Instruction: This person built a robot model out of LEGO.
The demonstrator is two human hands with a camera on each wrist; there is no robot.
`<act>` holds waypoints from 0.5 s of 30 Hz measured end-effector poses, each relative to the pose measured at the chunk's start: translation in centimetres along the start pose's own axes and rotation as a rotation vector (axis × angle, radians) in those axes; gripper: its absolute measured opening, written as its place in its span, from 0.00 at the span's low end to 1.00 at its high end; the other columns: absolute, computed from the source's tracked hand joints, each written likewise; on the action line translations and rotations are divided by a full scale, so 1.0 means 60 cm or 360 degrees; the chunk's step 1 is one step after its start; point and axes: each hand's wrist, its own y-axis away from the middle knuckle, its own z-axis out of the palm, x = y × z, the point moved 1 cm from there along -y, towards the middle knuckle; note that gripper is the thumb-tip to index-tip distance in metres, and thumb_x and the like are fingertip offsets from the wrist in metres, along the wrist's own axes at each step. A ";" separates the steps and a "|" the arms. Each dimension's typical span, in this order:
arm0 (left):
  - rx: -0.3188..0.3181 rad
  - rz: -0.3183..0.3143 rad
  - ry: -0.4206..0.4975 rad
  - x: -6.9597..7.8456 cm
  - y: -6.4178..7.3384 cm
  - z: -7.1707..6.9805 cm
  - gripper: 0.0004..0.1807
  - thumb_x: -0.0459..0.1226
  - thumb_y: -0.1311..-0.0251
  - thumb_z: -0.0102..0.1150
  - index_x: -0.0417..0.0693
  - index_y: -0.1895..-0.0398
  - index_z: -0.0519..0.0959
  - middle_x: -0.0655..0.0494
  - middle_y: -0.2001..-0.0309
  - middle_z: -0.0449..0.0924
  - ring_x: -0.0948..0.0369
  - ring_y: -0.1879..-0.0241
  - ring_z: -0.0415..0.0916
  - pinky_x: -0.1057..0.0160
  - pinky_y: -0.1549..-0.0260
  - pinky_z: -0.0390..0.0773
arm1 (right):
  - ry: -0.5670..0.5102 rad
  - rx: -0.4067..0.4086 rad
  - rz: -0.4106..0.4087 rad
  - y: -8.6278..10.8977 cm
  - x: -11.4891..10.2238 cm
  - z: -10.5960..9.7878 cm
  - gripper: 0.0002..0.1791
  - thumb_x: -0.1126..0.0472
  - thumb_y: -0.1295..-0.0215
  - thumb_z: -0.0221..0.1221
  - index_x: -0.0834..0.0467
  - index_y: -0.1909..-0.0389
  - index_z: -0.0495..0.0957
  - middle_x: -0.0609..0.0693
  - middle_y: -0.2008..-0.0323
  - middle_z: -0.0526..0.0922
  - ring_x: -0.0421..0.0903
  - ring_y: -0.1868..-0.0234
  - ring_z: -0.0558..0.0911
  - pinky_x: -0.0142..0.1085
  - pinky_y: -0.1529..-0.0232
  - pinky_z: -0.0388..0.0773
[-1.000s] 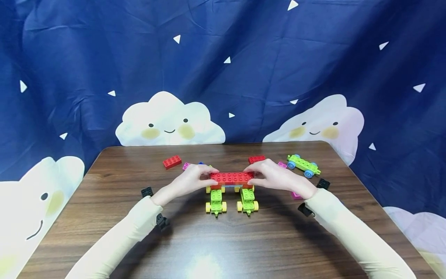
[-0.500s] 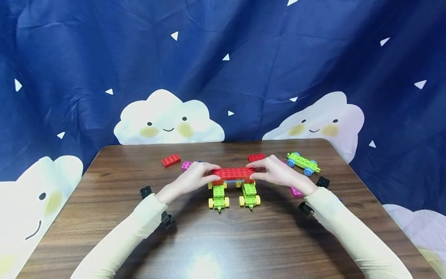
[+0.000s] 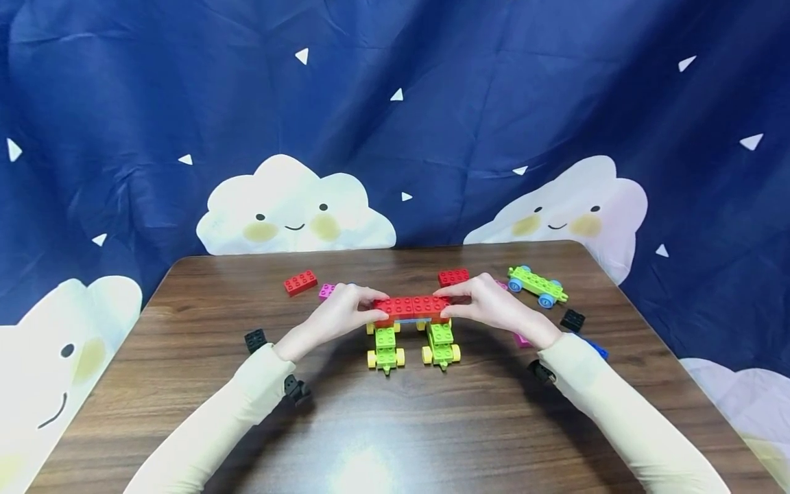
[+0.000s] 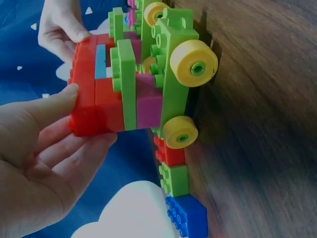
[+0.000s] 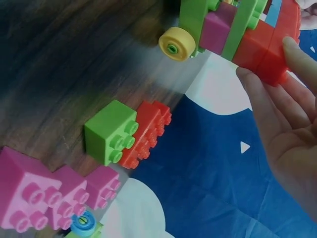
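"Left hand (image 3: 338, 317), what's it holding?"
"It pinches one end of the red brick row (image 3: 404, 307); the right hand (image 3: 492, 309) pinches the other."
"Where does that sit?"
"Atop two yellow-wheeled green cars (image 3: 386, 348) on the table (image 3: 469, 425), bridging them."
"And beyond?"
"A blue-wheeled green car (image 3: 535, 283), then a cloud-printed blue curtain (image 3: 432, 116)."

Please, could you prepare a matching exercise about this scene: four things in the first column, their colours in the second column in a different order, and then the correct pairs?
Things
1. Top bricks, held by the left hand and the right hand
2. Car wheels beneath those bricks
3. Chassis wheels, at the far right in the head view
4. Small brick near the left cuff, head view

Colours
A. Blue
B. Black
C. Red
D. Yellow

Correct pairs: 1-C, 2-D, 3-A, 4-B
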 end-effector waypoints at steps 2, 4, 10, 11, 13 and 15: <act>0.0012 -0.0022 0.0010 0.000 0.000 -0.001 0.19 0.40 0.44 0.71 0.42 0.50 0.85 0.49 0.57 0.89 0.62 0.63 0.86 0.61 0.60 0.84 | 0.0013 0.0004 -0.0011 -0.004 -0.001 -0.002 0.24 0.52 0.46 0.72 0.54 0.47 0.85 0.52 0.56 0.90 0.38 0.72 0.75 0.27 0.73 0.69; 0.0021 -0.0038 0.0010 0.001 -0.001 -0.002 0.18 0.39 0.44 0.71 0.42 0.51 0.85 0.48 0.57 0.89 0.62 0.63 0.86 0.61 0.60 0.84 | 0.0010 0.0001 -0.0003 -0.006 -0.001 -0.003 0.24 0.52 0.46 0.72 0.53 0.47 0.85 0.52 0.56 0.90 0.38 0.72 0.75 0.27 0.74 0.69; -0.0012 -0.0089 0.0052 0.001 -0.002 -0.001 0.20 0.40 0.44 0.71 0.41 0.50 0.85 0.48 0.56 0.89 0.60 0.62 0.86 0.60 0.59 0.84 | -0.0058 -0.0021 0.0080 -0.001 0.004 0.000 0.25 0.51 0.46 0.72 0.51 0.46 0.84 0.49 0.58 0.90 0.38 0.75 0.72 0.27 0.76 0.64; -0.0019 -0.0105 0.0067 0.001 -0.002 -0.001 0.20 0.40 0.44 0.71 0.41 0.50 0.85 0.48 0.56 0.89 0.60 0.61 0.86 0.60 0.59 0.84 | -0.0076 -0.0019 0.0088 0.001 0.005 0.001 0.25 0.51 0.46 0.72 0.51 0.46 0.84 0.49 0.59 0.90 0.39 0.76 0.71 0.27 0.77 0.63; -0.0021 -0.0124 0.0090 0.000 -0.002 0.000 0.20 0.40 0.44 0.71 0.42 0.49 0.85 0.48 0.56 0.89 0.60 0.60 0.86 0.60 0.57 0.84 | -0.0112 -0.0006 0.0095 0.002 0.007 0.003 0.25 0.51 0.46 0.72 0.51 0.46 0.84 0.49 0.59 0.90 0.39 0.76 0.71 0.28 0.77 0.62; -0.0018 -0.0132 0.0110 -0.001 0.000 0.001 0.20 0.40 0.44 0.71 0.42 0.49 0.85 0.49 0.55 0.89 0.60 0.59 0.86 0.60 0.56 0.84 | -0.0139 0.0013 0.0091 0.004 0.011 0.006 0.25 0.51 0.46 0.72 0.51 0.45 0.84 0.49 0.58 0.90 0.40 0.74 0.73 0.28 0.76 0.64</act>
